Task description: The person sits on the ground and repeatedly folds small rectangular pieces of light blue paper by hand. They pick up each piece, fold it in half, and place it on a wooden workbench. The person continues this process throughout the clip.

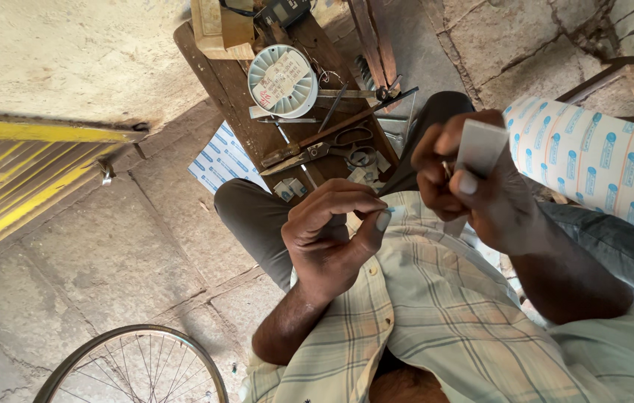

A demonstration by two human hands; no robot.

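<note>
My left hand (336,231) is curled in front of my chest, thumb and forefinger pinched on a tiny thin thing, perhaps a needle or thread end (390,211); it is too small to tell. My right hand (474,183) is raised just to the right of it and grips a small flat white strip (479,147) between thumb and fingers. The two hands are a few centimetres apart. Below them is my checked shirt (436,321).
A low wooden bench (242,97) ahead carries a round white ribbed tray (283,80), scissors (339,149), a long dark tool (339,127) and small bits. A printed roll (600,160) lies at the right. A bicycle rim (134,366) lies on the stone floor; a yellow shutter (19,179) is at the left.
</note>
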